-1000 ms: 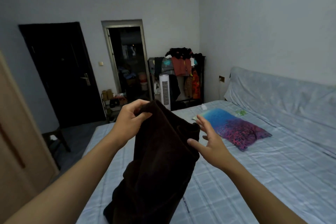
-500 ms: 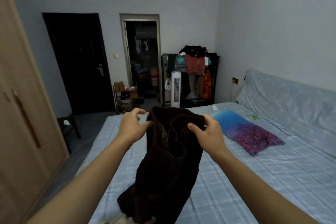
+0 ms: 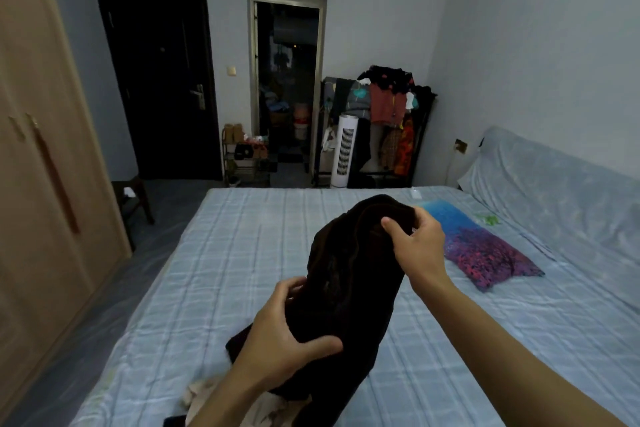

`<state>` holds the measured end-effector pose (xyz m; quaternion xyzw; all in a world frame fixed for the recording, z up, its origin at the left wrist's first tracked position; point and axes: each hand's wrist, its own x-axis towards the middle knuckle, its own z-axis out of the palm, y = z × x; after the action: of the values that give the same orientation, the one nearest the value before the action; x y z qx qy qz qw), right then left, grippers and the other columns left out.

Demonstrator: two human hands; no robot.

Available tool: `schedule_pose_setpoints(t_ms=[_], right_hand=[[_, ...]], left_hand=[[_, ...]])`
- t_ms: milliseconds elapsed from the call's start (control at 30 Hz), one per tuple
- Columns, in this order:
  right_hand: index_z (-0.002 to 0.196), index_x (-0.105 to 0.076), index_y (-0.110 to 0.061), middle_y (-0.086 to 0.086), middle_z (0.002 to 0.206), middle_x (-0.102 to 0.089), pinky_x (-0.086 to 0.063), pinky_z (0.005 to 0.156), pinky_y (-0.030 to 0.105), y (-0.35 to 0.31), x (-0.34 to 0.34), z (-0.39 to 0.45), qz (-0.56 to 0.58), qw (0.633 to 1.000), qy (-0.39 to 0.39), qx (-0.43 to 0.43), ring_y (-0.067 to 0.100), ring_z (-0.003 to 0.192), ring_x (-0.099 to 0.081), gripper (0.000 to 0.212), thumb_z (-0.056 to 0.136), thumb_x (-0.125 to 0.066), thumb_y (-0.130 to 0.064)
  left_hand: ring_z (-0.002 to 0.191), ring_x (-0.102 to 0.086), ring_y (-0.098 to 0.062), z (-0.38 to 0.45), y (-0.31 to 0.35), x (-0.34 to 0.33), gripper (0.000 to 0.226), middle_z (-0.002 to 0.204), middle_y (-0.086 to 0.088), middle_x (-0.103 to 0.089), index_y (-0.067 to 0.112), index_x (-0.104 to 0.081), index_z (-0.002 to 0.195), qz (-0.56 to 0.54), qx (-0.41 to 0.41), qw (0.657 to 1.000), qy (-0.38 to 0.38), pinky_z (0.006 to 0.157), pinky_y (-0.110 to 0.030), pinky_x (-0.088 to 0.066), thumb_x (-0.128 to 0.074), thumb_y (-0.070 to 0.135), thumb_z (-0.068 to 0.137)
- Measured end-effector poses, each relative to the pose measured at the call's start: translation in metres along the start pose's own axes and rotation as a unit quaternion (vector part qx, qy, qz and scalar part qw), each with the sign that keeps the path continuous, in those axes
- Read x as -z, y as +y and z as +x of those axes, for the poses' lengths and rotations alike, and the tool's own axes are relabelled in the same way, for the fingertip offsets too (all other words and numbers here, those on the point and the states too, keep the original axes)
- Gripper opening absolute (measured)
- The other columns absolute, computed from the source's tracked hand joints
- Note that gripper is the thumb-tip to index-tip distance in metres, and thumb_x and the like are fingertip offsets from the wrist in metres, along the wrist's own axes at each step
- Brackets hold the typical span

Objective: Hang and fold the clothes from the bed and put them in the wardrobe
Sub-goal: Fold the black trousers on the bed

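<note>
A dark brown garment (image 3: pixel 349 288) hangs in front of me above the bed (image 3: pixel 225 253), which has a light blue checked sheet. My right hand (image 3: pixel 417 246) pinches its top edge, held high. Lower down, my left hand (image 3: pixel 287 333) grips the garment's left side around the middle. A pale beige garment (image 3: pixel 204 395) lies crumpled on the bed under my left forearm. The wooden wardrobe (image 3: pixel 45 184) stands at the left with its doors closed.
A blue and purple pillow (image 3: pixel 485 246) lies on the bed's right side by the covered headboard (image 3: pixel 561 184). At the far wall stand a clothes rack (image 3: pixel 384 107), a white tower fan (image 3: pixel 344 149), a shoe shelf (image 3: pixel 244 156) and a dark stool (image 3: pixel 133 198). Grey floor runs between bed and wardrobe.
My left hand has let go of the garment's top edge and moved down to grip its middle. My right hand keeps the top edge. The view has tilted downward.
</note>
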<state>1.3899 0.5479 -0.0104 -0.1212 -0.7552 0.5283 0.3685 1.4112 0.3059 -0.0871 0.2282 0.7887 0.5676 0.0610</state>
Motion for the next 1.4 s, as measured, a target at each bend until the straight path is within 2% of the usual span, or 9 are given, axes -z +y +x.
schedule_pose_setpoints(t_ms=[133,300,467,733,867,967,1200,1300,1400], right_hand=[[0.088,-0.066,-0.016,-0.001,0.085,-0.071,-0.059,0.078,0.038,0.001,-0.008,-0.004,-0.006,1.0,0.0,-0.001,0.011,0.082,-0.069,0.008,0.086,-0.074,-0.017],[0.083,-0.064,-0.024,-0.004,0.084,-0.07,-0.059,0.075,0.033,-0.001,-0.002,-0.01,-0.005,1.0,-0.002,-0.003,0.001,0.073,-0.067,0.015,0.087,-0.073,-0.013],[0.087,-0.067,-0.024,-0.001,0.085,-0.072,-0.061,0.077,0.043,0.005,0.018,-0.002,-0.005,1.0,0.003,-0.019,0.013,0.08,-0.071,0.011,0.087,-0.074,-0.016],[0.087,-0.067,-0.023,0.001,0.084,-0.072,-0.06,0.076,0.05,-0.023,0.043,0.04,0.015,0.998,0.054,0.013,0.022,0.079,-0.071,0.011,0.086,-0.074,-0.015],[0.085,-0.065,-0.015,0.001,0.079,-0.07,-0.059,0.074,0.045,-0.076,0.065,0.093,0.011,0.99,0.086,0.113,0.024,0.079,-0.069,0.011,0.084,-0.075,-0.011],[0.09,-0.066,-0.016,-0.002,0.082,-0.071,-0.059,0.075,0.042,-0.125,0.08,0.125,0.024,0.979,0.093,0.182,0.014,0.078,-0.069,0.008,0.087,-0.074,-0.015],[0.099,-0.066,-0.01,-0.006,0.085,-0.07,-0.057,0.077,0.036,-0.204,0.109,0.157,0.012,0.953,0.107,0.284,0.004,0.076,-0.067,0.013,0.088,-0.072,-0.015],[0.101,-0.066,-0.007,-0.001,0.086,-0.07,-0.056,0.078,0.037,-0.226,0.12,0.159,-0.008,0.946,0.109,0.306,0.014,0.079,-0.068,0.019,0.086,-0.073,-0.016],[0.099,-0.065,-0.006,0.002,0.086,-0.071,-0.057,0.075,0.033,-0.241,0.131,0.156,0.008,0.944,0.106,0.311,0.019,0.081,-0.069,0.019,0.085,-0.074,-0.016]], left_hand=[[0.096,-0.061,0.002,0.002,-0.02,-0.01,0.063,0.1,0.019,-0.063,0.039,-0.053,0.112,0.105,-0.049,0.985,0.128,0.079,-0.02,-0.051,-0.085,0.038,0.058],[0.076,-0.066,-0.003,0.015,-0.031,0.003,0.028,0.077,0.013,-0.068,0.027,-0.063,0.094,0.082,-0.063,0.973,0.207,0.066,-0.023,-0.052,-0.08,0.014,0.076],[0.079,-0.065,0.0,0.06,-0.011,0.048,0.024,0.085,0.011,-0.069,0.021,-0.065,0.098,0.116,-0.102,0.969,0.196,0.07,-0.013,-0.049,-0.08,0.017,0.081],[0.089,-0.062,-0.02,0.153,0.094,0.107,0.024,0.096,-0.002,-0.065,0.014,-0.066,0.102,0.263,-0.182,0.928,0.192,0.084,-0.038,-0.053,-0.079,0.016,0.082],[0.089,-0.058,-0.016,0.176,0.174,0.134,0.024,0.095,0.0,-0.063,0.012,-0.066,0.106,0.256,-0.239,0.904,0.243,0.082,-0.031,-0.046,-0.077,0.014,0.084],[0.09,-0.061,-0.019,0.183,0.229,0.153,0.023,0.096,-0.002,-0.066,0.012,-0.066,0.105,0.247,-0.281,0.885,0.276,0.083,-0.034,-0.051,-0.077,0.016,0.085],[0.082,-0.067,-0.017,0.164,0.297,0.173,0.024,0.094,-0.004,-0.068,0.012,-0.065,0.108,0.22,-0.324,0.865,0.313,0.076,-0.033,-0.056,-0.075,0.016,0.087],[0.073,-0.064,-0.008,0.153,0.311,0.176,0.026,0.088,0.001,-0.066,0.014,-0.061,0.109,0.194,-0.31,0.872,0.326,0.064,-0.017,-0.048,-0.075,0.015,0.087],[0.07,-0.068,-0.011,0.141,0.321,0.175,0.024,0.087,0.004,-0.068,0.017,-0.061,0.106,0.147,-0.288,0.894,0.31,0.061,-0.019,-0.05,-0.075,0.014,0.087]])
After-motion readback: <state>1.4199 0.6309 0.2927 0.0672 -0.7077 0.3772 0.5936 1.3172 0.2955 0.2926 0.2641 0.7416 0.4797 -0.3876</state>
